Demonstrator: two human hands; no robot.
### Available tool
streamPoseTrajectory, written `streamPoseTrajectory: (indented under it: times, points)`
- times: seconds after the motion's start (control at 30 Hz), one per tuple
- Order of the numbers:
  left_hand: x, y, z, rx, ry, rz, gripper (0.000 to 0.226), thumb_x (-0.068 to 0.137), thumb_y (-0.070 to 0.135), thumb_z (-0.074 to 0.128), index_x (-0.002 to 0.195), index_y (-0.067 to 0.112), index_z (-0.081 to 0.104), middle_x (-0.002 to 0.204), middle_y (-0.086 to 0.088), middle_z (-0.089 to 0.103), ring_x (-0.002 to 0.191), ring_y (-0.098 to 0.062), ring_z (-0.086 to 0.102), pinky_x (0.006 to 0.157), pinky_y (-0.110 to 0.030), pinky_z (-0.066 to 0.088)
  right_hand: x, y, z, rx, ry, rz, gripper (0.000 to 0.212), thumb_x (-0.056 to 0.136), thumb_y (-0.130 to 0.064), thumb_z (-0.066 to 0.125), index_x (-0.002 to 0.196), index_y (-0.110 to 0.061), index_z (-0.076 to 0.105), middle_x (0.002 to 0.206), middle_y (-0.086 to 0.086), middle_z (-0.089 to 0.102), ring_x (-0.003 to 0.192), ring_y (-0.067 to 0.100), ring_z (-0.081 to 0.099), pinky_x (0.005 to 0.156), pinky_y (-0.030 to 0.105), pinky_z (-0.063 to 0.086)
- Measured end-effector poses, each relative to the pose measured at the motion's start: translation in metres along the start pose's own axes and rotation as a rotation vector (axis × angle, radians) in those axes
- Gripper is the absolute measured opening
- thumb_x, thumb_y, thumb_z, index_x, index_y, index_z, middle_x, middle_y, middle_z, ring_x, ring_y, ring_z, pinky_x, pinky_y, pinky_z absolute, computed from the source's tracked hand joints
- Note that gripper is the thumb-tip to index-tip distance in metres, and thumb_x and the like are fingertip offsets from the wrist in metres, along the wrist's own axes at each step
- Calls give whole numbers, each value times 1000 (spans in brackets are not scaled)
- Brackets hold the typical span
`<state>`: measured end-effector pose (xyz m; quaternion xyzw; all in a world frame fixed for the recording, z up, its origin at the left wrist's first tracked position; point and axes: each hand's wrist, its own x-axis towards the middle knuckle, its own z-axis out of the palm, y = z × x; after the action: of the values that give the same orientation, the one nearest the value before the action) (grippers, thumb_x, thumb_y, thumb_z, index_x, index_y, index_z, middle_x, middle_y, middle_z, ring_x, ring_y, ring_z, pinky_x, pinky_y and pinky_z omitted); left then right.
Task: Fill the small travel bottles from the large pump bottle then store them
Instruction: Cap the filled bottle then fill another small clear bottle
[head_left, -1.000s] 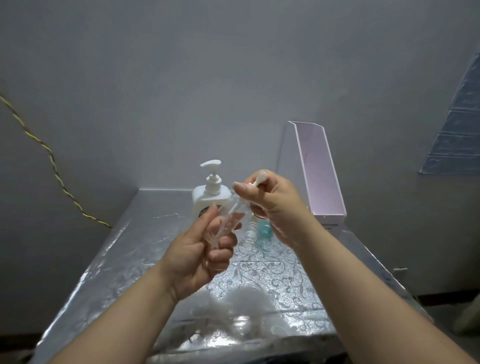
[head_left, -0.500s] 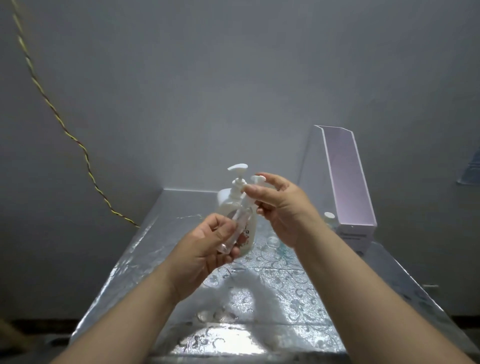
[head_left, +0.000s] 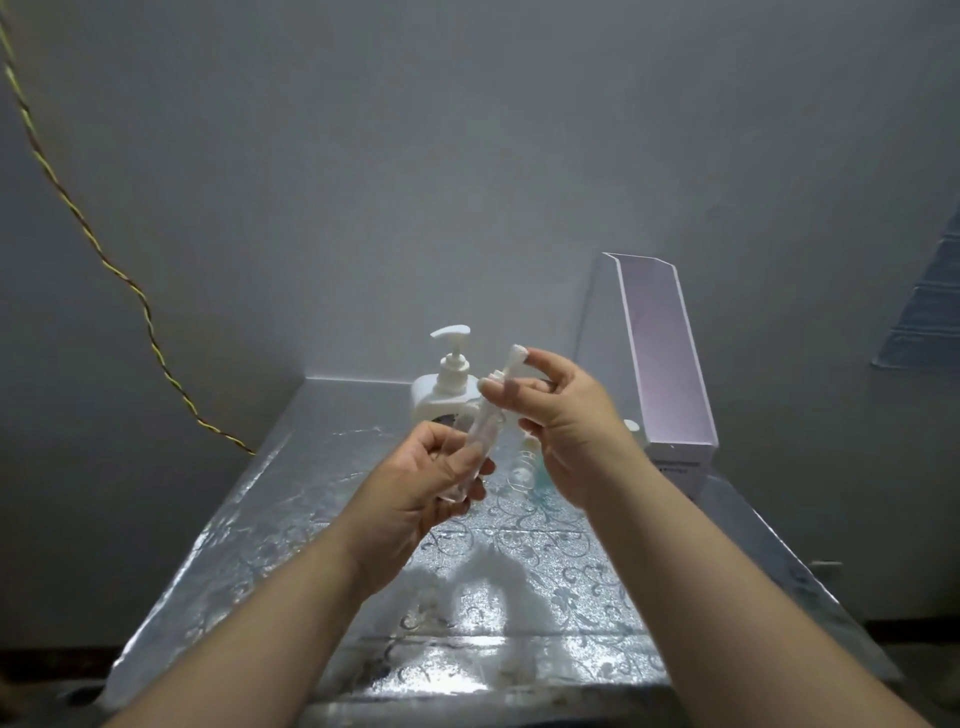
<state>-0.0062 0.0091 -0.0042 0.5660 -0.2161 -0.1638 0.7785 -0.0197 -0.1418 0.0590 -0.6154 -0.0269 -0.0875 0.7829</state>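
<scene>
Clear plastic, the small travel bottle (head_left: 480, 441) sits tilted at the centre of the frame. The curled fingers of the left hand (head_left: 415, 483) wrap its lower end, and the right hand (head_left: 561, 421) pinches the white pump top (head_left: 511, 364) between thumb and fingertips just above. Whether that top is screwed down or already loose cannot be told. Just behind, the large pump bottle (head_left: 447, 389) stands upright on the silvery foil-covered table (head_left: 519, 597). The other travel bottles (head_left: 522, 467) stand below the right hand, partly hidden, and a lilac box (head_left: 665, 353) stands at centre right. The step looks like taking the top off. To do it well, grip the body firmly without squeezing it and turn only the collar. Bring the bottle nearer upright, then draw any dip tube straight out so nothing bends or drips.
</scene>
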Motion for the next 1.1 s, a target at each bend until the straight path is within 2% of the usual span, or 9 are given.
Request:
streamPoseTrajectory:
  times: [0.13, 0.27, 0.3, 0.43, 0.57, 0.7, 0.8, 0.97, 1.1]
  points:
    - [1, 0, 0, -11, 15, 8, 38, 73, 33, 70, 100, 11, 54, 80, 1, 66, 74, -17, 57, 79, -37, 43, -3, 0, -4, 115, -61, 13, 76, 68, 10, 71, 135, -7, 41, 114, 18, 68, 99, 22, 63, 92, 32, 40]
    - [0, -3, 3, 6, 5, 17, 38, 74, 34, 69, 101, 11, 55, 82, -1, 66, 74, -16, 57, 79, -37, 43, -4, 5, 1, 59, 6, -33, 65, 71, 6, 72, 131, -6, 49, 82, 3, 67, 68, 5, 64, 69, 21, 42]
    - [0, -3, 4, -4, 5, 20, 38, 74, 33, 68, 101, 10, 55, 82, -1, 66, 75, -16, 57, 79, -37, 43, -4, 6, 1, 86, 20, -38, 66, 72, 7, 70, 132, -5, 47, 83, 4, 67, 68, 6, 64, 68, 20, 42]
    - [1, -4, 6, 3, 13, 33, 40, 74, 33, 69, 103, 10, 54, 84, -2, 66, 76, -17, 57, 80, -38, 43, -5, 5, -3, 143, -4, 8, 83, 68, 4, 70, 142, -8, 35, 118, 15, 66, 103, 22, 63, 92, 28, 40]
    - [2, -6, 10, 30, 9, 46, 42, 74, 31, 68, 106, 9, 53, 85, -2, 66, 76, -16, 57, 80, -37, 42, -6, 6, -1, 110, 72, -45, 91, 51, -11, 77, 135, -6, 42, 92, 8, 69, 91, 19, 64, 93, 30, 41]
    - [5, -7, 11, 93, 44, 74, 48, 73, 33, 69, 110, 8, 52, 87, 0, 66, 76, -14, 59, 81, -39, 42, -7, 3, -7, 164, 39, -25, 77, 62, -1, 73, 131, -8, 41, 107, 16, 70, 97, 22, 65, 85, 27, 45]
    - [8, -9, 12, 180, 46, 76, 46, 74, 37, 68, 107, 10, 51, 86, 0, 67, 74, -13, 60, 79, -37, 44, -7, 4, -11, 81, 119, -42, 54, 68, 2, 75, 114, -12, 52, 74, -1, 71, 79, 16, 64, 76, 25, 42]
    - [10, -9, 11, 143, -19, 25, 32, 80, 38, 59, 93, 10, 50, 76, -5, 64, 63, -15, 52, 62, -26, 41, -5, -7, -25, 71, 214, -51, 44, 74, -2, 72, 114, -9, 54, 105, 15, 71, 92, 20, 55, 75, 31, 35]
    - [11, -11, 11, 173, -3, 30, 30, 81, 40, 56, 89, 11, 50, 75, -7, 62, 62, -16, 48, 60, -27, 37, -6, -14, -37, 57, 260, -83, 35, 78, 1, 69, 108, -9, 54, 97, 12, 70, 80, 16, 60, 65, 25, 40]
